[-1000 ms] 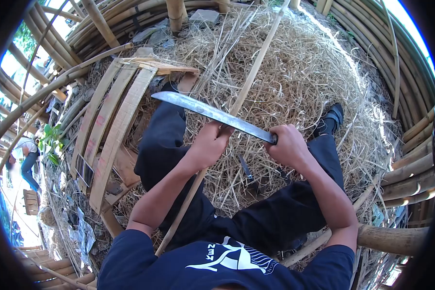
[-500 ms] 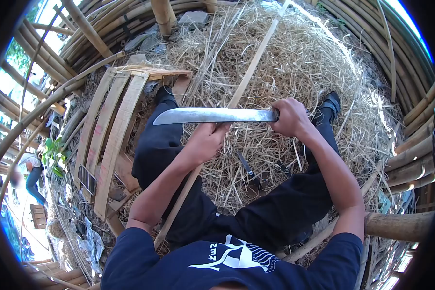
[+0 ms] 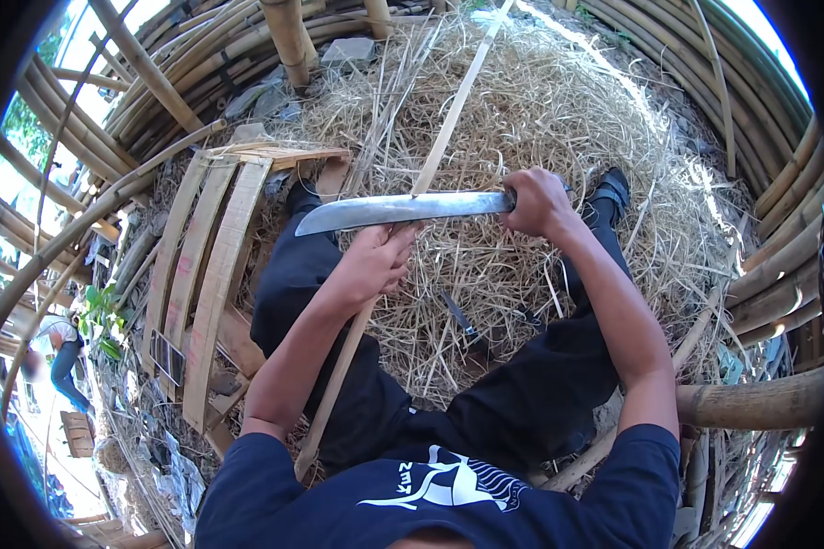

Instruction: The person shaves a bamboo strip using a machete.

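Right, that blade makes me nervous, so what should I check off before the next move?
1. Right hand closed on the handle end of the machete: ok.
2. Left hand gripping the bamboo strip: ok.
3. Left fingers well clear of the blade: not ok, they sit right beside it.
4. Blade tip clear of the left leg: cannot tell; they overlap in this view.
5. Sharp edge facing away from the body: cannot tell.
6. Other person away from the blade: ok, off in the background.
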The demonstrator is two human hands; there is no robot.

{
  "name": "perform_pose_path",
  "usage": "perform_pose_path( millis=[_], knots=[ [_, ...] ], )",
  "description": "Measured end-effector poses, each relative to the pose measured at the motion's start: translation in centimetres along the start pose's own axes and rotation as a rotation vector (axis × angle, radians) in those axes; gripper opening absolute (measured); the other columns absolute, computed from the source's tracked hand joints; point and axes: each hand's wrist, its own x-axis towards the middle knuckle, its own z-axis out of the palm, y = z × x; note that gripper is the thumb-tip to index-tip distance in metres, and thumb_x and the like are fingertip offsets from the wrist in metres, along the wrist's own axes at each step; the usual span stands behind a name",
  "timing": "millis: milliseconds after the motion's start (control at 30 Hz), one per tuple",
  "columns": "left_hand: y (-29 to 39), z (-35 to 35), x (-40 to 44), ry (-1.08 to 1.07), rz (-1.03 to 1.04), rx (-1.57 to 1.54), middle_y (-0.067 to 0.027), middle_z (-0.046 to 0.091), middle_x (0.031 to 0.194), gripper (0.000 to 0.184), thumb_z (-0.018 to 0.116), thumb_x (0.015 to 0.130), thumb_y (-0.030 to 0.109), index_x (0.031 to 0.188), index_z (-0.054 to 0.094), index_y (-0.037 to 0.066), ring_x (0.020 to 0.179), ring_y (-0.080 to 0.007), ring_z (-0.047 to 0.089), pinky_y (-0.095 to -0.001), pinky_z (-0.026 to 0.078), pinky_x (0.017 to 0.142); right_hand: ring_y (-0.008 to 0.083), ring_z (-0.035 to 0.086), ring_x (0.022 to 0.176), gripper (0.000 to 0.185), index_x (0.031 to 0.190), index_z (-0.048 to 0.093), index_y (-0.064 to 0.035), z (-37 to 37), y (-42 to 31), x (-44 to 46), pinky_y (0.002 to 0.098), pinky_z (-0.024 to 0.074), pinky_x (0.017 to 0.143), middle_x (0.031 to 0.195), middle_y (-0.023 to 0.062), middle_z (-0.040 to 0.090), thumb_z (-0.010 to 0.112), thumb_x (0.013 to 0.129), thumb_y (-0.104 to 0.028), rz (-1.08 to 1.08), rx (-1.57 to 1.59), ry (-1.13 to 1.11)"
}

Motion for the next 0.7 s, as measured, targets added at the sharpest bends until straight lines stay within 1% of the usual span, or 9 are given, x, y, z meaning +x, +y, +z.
perform_pose_path(
  millis=[200, 300, 333, 367, 433, 467, 500, 567, 700],
  knots=[
    [-0.4, -1.4, -0.4, -0.026, -0.027, -0.062, 0.0098, 0.027, 0.061, 0.026, 0.046, 0.101, 0.023, 0.121, 0.052, 0.008, 0.045, -0.0007, 0.026, -0.0193, 0.021, 0.04, 0.0355, 0.063, 0.065, 0.015, 0.063, 0.062, -0.0065, 1.0, 0.7, 1.5, 0.0449, 0.0518, 0.068, 0.065, 0.0152, 0.063, 0.066, 0.055, -0.019, -0.021, -0.005, 0.005],
    [-0.2, -2.0, -1.8, 0.005, -0.029, -0.084, 0.0097, 0.027, 0.058, 0.025, 0.046, 0.101, 0.022, 0.12, 0.049, 0.007, 0.041, -0.0005, 0.025, -0.0185, 0.021, 0.036, 0.0225, 0.062, 0.055, 0.01, 0.065, 0.066, -0.01, 0.8, 1.1, 1.9, 0.0335, 0.0526, 0.058, 0.059, 0.009, 0.063, 0.066, 0.065, -0.02, -0.02, -0.071, 0.013],
    [0.0, -2.5, -2.3, 0.012, -0.017, -0.107, 0.0097, 0.028, 0.057, 0.024, 0.046, 0.101, 0.023, 0.119, 0.048, 0.008, 0.039, -0.0004, 0.025, -0.0182, 0.02, 0.034, 0.0209, 0.063, 0.055, 0.013, 0.066, 0.067, -0.0096, 2.1, 3.3, 2.1, 0.0336, 0.0516, 0.057, 0.058, 0.01, 0.062, 0.064, 0.069, -0.022, 0.075, -0.137, 0.184],
    [-0.3, -3.3, -3.7, 0.012, -0.024, -0.138, 0.0091, 0.028, 0.056, 0.024, 0.045, 0.101, 0.022, 0.12, 0.047, 0.007, 0.037, -0.0008, 0.025, -0.018, 0.021, 0.033, 0.0258, 0.067, 0.063, 0.023, 0.076, 0.071, -0.0059, 0.2, 6.3, 2.8, 0.0397, 0.0526, 0.062, 0.067, 0.016, 0.066, 0.063, 0.072, -0.028, 0.449, 0.229, -0.016],
    [-2.0, -4.4, -5.4, 0.008, -0.051, -0.145, 0.0087, 0.028, 0.056, 0.024, 0.045, 0.101, 0.021, 0.12, 0.046, 0.006, 0.037, -0.0009, 0.025, -0.0179, 0.022, 0.033, 0.0331, 0.068, 0.071, 0.046, 0.074, 0.068, 0.0054, -2.1, 12.2, 1.8, 0.0433, 0.0509, 0.065, 0.073, 0.0234, 0.067, 0.062, 0.076, -0.04, 0.621, 0.079, 0.201],
    [-2.2, -5.0, -5.5, 0.003, -0.051, -0.182, 0.0084, 0.028, 0.056, 0.024, 0.045, 0.101, 0.021, 0.12, 0.046, 0.006, 0.036, -0.0011, 0.025, -0.0178, 0.022, 0.033, 0.0288, 0.064, 0.056, 0.052, 0.067, 0.065, 0.0068, 0.8, 18.0, 1.5, 0.0426, 0.0454, 0.055, 0.059, 0.0202, 0.062, 0.059, 0.074, -0.044, 0.728, 0.154, 0.491],
    [-2.1, -5.2, -5.2, -0.046, -0.025, -0.168, 0.0079, 0.029, 0.056, 0.025, 0.044, 0.101, 0.021, 0.121, 0.046, 0.005, 0.037, -0.0009, 0.026, -0.0176, 0.023, 0.034, 0.0248, 0.06, 0.051, 0.048, 0.064, 0.064, 0.0048, -1.0, 17.8, 0.3, 0.0398, 0.0451, 0.053, 0.057, 0.0153, 0.061, 0.061, 0.075, -0.042, 0.827, 0.24, 0.468],
    [-1.6, -4.9, -4.4, -0.03, -0.013, -0.169, 0.0078, 0.029, 0.056, 0.026, 0.044, 0.102, 0.021, 0.121, 0.047, 0.004, 0.038, -0.0009, 0.026, -0.0175, 0.023, 0.034, 0.031, 0.063, 0.058, 0.047, 0.079, 0.067, 0.0074, -3.6, 13.9, -2.4, 0.0427, 0.0485, 0.062, 0.061, 0.0194, 0.063, 0.061, 0.077, -0.04, 0.856, 0.477, 0.565],
    [-1.8, -3.6, -3.4, -0.029, -0.034, -0.163, 0.0078, 0.031, 0.057, 0.028, 0.043, 0.102, 0.022, 0.122, 0.047, 0.003, 0.039, -0.001, 0.027, -0.0172, 0.025, 0.036, 0.0264, 0.059, 0.054, 0.04, 0.071, 0.065, 0.0049, -3.1, 14.3, -4.1, 0.0375, 0.0485, 0.06, 0.061, 0.0148, 0.063, 0.061, 0.077, -0.035, 0.764, 0.232, 0.56]
  ],
)
